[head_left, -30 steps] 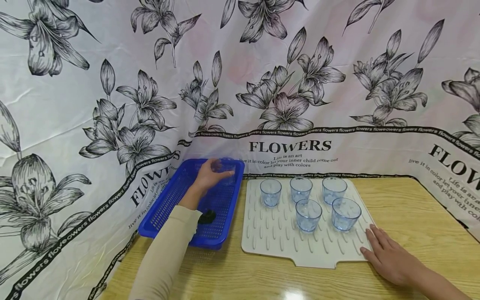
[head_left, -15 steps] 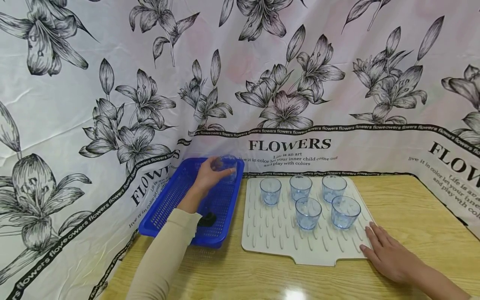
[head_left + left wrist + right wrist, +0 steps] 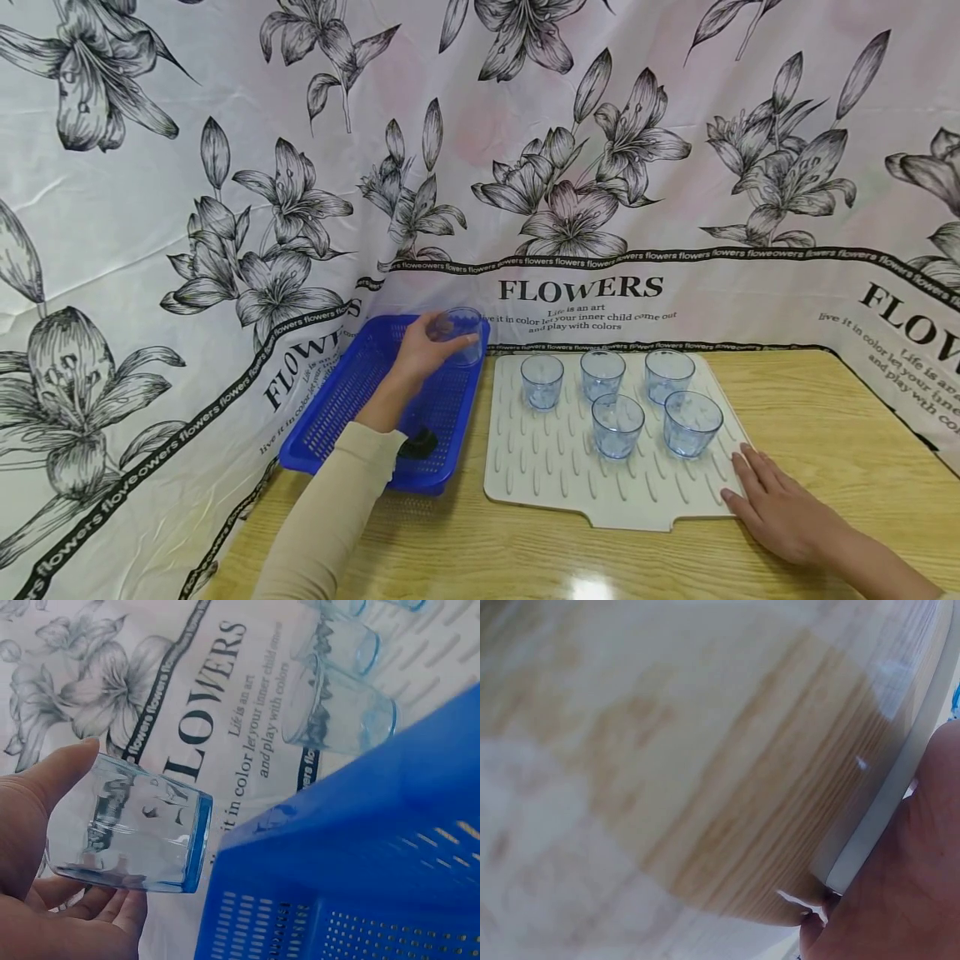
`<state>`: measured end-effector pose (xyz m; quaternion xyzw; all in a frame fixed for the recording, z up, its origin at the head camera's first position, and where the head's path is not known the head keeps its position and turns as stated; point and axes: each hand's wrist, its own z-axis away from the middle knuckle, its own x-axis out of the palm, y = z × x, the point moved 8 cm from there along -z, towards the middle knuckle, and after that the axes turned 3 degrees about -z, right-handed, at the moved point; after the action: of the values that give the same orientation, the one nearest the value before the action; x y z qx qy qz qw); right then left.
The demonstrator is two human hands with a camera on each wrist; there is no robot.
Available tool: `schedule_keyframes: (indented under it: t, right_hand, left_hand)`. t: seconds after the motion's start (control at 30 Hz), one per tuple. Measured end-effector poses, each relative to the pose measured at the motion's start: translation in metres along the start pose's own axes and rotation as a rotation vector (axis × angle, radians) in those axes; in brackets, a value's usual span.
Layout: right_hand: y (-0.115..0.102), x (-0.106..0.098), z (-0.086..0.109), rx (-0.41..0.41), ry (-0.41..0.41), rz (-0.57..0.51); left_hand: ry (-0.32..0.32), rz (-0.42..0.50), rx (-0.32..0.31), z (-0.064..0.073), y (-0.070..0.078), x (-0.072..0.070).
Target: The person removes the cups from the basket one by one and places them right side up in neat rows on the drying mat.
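Observation:
In the head view my left hand grips a clear, bluish drinking glass over the back right corner of a blue plastic basket. The left wrist view shows the glass tipped sideways, thumb along one side and fingers under the other, its thick blue base beside the basket wall. My right hand lies with fingers extended at the right edge of a white ribbed drying mat. In the right wrist view that hand is against the mat's edge.
Several matching glasses stand upright on the mat, a front one and a back left one among them. A dark green item lies in the basket. A flower-print cloth hangs behind the wooden table.
My left hand has lifted the glass slightly up and to the right, out toward the basket's rim. The right hand stays in place at the mat.

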<state>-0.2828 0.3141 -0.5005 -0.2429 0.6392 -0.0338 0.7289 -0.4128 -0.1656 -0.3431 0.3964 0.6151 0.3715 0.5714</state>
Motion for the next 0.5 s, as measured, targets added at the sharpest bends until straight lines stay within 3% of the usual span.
schedule_keyframes:
  t: [0.5]
  right_hand:
    - [-0.0067, -0.0044, 0.0019, -0.011, 0.025, 0.037]
  left_hand:
    - [0.003, 0.039, 0.023, 0.0097, 0.0064, 0.0048]
